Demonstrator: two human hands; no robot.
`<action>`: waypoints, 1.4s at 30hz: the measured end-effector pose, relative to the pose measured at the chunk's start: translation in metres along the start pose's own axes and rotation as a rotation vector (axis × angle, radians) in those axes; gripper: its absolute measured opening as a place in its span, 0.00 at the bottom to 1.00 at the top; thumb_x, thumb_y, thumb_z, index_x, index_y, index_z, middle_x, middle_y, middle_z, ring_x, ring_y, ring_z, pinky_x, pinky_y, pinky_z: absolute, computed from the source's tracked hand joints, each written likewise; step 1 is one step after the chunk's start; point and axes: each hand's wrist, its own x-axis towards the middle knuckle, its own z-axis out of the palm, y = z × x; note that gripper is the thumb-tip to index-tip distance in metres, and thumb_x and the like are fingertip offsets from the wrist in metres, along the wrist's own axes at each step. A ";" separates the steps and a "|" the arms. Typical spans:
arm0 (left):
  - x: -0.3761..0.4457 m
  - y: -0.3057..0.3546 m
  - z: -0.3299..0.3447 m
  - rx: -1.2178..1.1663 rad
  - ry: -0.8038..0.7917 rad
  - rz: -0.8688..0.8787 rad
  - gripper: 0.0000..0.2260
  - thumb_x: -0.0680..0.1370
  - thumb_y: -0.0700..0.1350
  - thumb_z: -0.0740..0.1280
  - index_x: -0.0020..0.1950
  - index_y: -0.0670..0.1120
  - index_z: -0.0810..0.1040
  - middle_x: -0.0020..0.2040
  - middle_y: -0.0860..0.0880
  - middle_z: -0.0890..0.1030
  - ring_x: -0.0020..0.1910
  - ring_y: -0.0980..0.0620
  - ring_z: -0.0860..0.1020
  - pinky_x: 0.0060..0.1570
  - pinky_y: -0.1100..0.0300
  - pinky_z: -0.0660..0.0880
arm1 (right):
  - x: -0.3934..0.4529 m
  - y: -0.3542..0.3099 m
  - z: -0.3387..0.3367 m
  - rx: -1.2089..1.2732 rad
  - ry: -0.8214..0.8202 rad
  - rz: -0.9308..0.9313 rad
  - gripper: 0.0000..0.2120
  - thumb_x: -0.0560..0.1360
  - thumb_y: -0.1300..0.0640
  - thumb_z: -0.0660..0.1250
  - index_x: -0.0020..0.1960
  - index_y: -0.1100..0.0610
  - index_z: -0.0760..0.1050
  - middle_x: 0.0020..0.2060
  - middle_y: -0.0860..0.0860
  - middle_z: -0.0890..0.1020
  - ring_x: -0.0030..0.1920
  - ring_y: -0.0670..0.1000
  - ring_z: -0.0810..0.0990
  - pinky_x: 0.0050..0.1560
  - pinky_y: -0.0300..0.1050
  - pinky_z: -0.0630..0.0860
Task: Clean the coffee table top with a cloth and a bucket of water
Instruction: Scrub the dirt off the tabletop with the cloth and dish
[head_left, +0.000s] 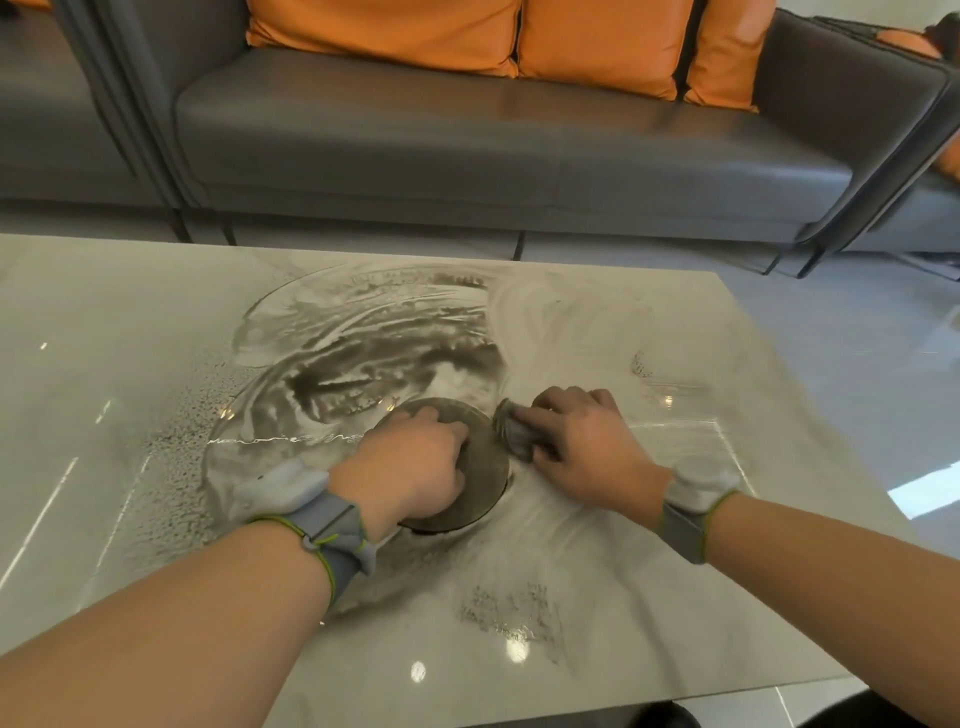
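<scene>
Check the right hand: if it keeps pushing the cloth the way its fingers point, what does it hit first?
Probably the round dark disc under the left hand; the right hand points left and the cloth already sits at its rim.

The left hand (415, 462) lies on a dark round disc (467, 467) that rests on the pale glossy surface (649, 597), with its fingers curled over the disc top. Just beside the disc, the right hand (576, 441) has its grip on a bunched grey cloth (514, 431). Wet streaks (363, 353) cover the surface beyond the hands. Behind it stands a grey sofa (467, 145) with orange cushions (519, 36).
</scene>
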 end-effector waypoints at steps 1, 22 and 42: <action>0.000 0.001 -0.001 0.000 0.000 -0.003 0.16 0.77 0.54 0.60 0.64 0.53 0.71 0.60 0.47 0.71 0.61 0.41 0.71 0.56 0.47 0.75 | -0.008 -0.001 -0.002 -0.011 -0.026 -0.025 0.27 0.69 0.46 0.57 0.68 0.43 0.73 0.54 0.46 0.78 0.52 0.53 0.76 0.54 0.52 0.70; 0.009 0.019 0.000 0.025 0.074 -0.056 0.17 0.77 0.53 0.61 0.65 0.52 0.70 0.60 0.47 0.72 0.60 0.42 0.72 0.46 0.53 0.69 | 0.008 0.089 -0.029 0.253 0.162 0.364 0.10 0.76 0.52 0.63 0.55 0.50 0.79 0.48 0.49 0.79 0.46 0.53 0.78 0.48 0.48 0.76; 0.043 0.039 -0.003 -0.089 0.095 -0.112 0.20 0.75 0.54 0.58 0.67 0.54 0.70 0.62 0.47 0.72 0.60 0.41 0.72 0.59 0.46 0.74 | 0.063 0.197 -0.022 -0.180 0.128 0.627 0.13 0.76 0.58 0.61 0.60 0.58 0.72 0.54 0.60 0.75 0.54 0.64 0.74 0.53 0.58 0.72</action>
